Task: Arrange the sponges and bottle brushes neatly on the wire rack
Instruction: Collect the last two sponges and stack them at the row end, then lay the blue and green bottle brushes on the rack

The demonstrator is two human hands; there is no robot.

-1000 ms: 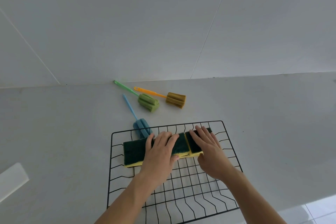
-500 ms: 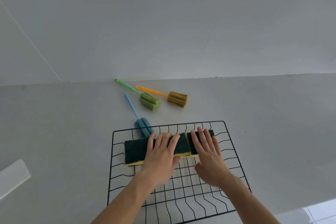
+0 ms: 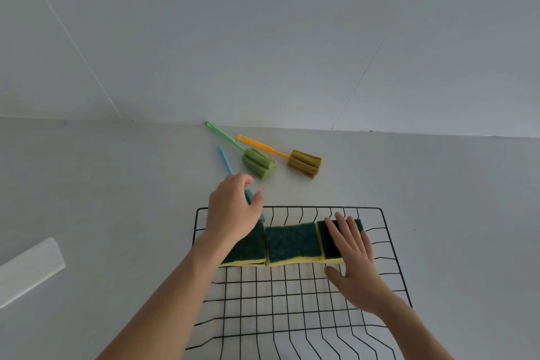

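A black wire rack (image 3: pixel 321 207) lies on the grey counter. Three green-topped yellow sponges sit in a row across its far half: the left sponge (image 3: pixel 248 248), the middle sponge (image 3: pixel 292 242) and the right sponge (image 3: pixel 328 245). My right hand (image 3: pixel 353 260) rests flat on the right sponge, fingers spread. Beyond the rack's far left corner, my left hand (image 3: pixel 230 207) curls its fingers and thumb around the head end of the blue bottle brush (image 3: pixel 225 159), which lies on the counter. The green bottle brush (image 3: pixel 258 162) and the orange bottle brush (image 3: pixel 304 163) lie further back.
A tiled wall (image 3: pixel 263 38) rises right behind the brushes. A white flat object (image 3: pixel 29 269) lies at the counter's left. The near half of the rack holds nothing.
My left hand has left the sponges and reached forward to the blue brush, uncovering the left and middle sponges. My right hand stays on the right sponge.
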